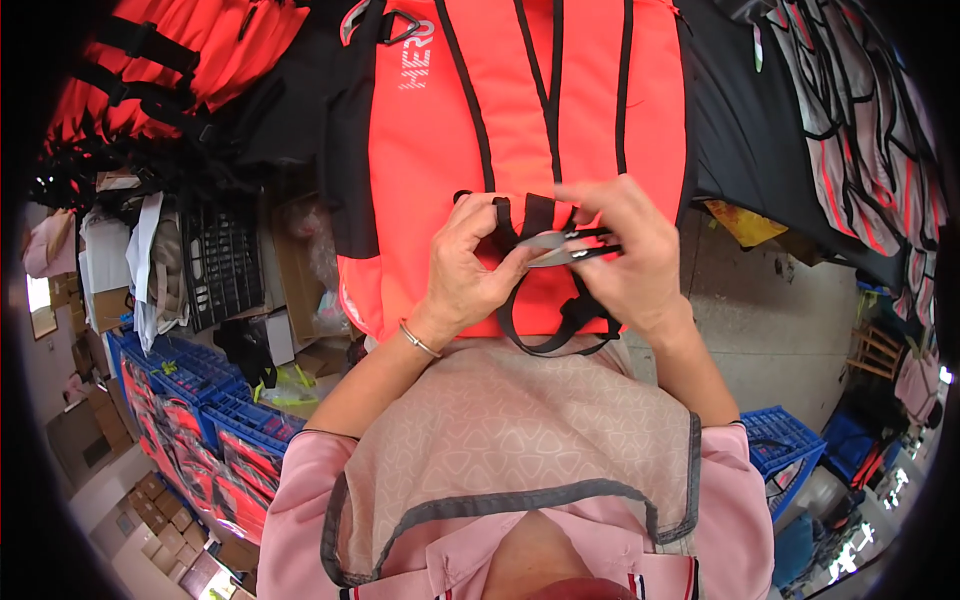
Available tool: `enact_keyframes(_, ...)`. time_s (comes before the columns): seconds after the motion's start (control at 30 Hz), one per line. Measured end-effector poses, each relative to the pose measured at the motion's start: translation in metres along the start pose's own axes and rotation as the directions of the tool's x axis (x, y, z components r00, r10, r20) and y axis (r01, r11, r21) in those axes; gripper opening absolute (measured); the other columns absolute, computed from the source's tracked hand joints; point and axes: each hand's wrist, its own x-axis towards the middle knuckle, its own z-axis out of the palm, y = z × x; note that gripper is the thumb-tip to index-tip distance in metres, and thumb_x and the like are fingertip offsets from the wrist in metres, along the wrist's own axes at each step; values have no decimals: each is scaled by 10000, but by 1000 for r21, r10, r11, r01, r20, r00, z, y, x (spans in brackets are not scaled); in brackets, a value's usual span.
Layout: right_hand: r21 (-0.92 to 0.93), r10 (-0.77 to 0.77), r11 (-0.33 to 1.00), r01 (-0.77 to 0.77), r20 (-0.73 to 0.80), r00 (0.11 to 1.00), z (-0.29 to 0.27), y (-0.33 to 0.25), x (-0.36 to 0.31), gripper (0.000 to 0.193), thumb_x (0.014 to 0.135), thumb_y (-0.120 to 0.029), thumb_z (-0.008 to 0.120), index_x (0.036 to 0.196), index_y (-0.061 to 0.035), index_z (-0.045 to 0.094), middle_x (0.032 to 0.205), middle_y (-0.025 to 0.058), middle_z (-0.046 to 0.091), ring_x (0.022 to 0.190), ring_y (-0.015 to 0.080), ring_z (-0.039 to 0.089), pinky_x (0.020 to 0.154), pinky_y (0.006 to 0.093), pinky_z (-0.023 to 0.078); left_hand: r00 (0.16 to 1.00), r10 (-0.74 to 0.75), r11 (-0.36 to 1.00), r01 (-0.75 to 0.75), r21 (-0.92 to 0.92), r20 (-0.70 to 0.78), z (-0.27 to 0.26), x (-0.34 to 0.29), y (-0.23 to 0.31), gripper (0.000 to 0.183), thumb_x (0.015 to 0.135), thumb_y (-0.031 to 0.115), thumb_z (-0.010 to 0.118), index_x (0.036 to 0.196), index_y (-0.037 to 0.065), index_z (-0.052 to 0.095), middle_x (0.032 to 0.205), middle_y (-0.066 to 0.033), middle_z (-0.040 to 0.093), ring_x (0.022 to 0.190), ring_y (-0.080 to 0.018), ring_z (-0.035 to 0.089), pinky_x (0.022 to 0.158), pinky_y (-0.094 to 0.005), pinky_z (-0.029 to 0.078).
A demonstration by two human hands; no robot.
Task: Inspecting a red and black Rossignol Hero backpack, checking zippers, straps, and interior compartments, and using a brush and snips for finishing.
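Observation:
A bright orange-red backpack [420, 160] lies in front of me with its shoulder straps [590, 110] facing up and black sides. My left hand [465, 262] is closed, thumb against fingers, on a black webbing strap [538, 212] near the bag's lower end. Curled around what look like small thread snips [547, 247], grey with black handles, my right hand [640, 255] meets the left one at the strap. Motion blurs its fingers. A loose loop of black webbing [508, 320] hangs below both hands.
More orange-red pieces with black straps [200, 50] are heaped at the far left. Grey panels with black edging [840, 150] hang over black cloth [740, 120] on the right. Blue crates [190, 370] stand at lower left, another blue crate [785, 435] at lower right.

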Motion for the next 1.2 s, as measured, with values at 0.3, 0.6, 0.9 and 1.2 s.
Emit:
enact_keyframes(0.3, -273, -243, 930, 247, 50, 969, 33, 11, -8, 223, 708, -26, 704, 918, -52, 636, 788, 51, 553, 597, 222, 600, 493, 352, 468, 996, 78, 992, -73, 107, -37, 6, -2, -8, 274, 670, 30, 795, 895, 16, 639, 912, -107, 628, 782, -279, 568, 682, -372, 476)
enact_keyframes(0.6, 362, 357, 819, -446, 289, 888, 6, 10, -26, 113, 846, 61, 604, 939, 6, 570, 841, 89, 529, 734, 172, 552, 671, 295, 451, 991, 131, 977, -135, 164, 35, 8, -2, -2, 234, 673, 61, 820, 841, 29, 660, 921, -77, 653, 795, -258, 565, 705, -341, 444)
enact_keyframes(0.9, 111, 123, 987, -115, -61, 991, 38, 9, -8, 87, 907, 59, 588, 971, 10, 558, 801, 81, 538, 677, 168, 521, 609, 264, 439, 992, 113, 973, -99, 208, -59, 14, 2, -6, 233, 687, 74, 812, 791, 17, 611, 823, -99, 588, 741, -280, 539, 629, -371, 452)
enact_keyframes(1.2, 338, 383, 809, -482, 319, 867, 25, -10, -18, 143, 840, -61, 680, 963, -7, 630, 784, 155, 612, 694, 244, 652, 644, 343, 501, 997, -37, 974, 23, 224, 62, 3, -1, -25, 201, 753, 148, 795, 893, 48, 691, 762, -81, 547, 743, -254, 522, 645, -374, 447)
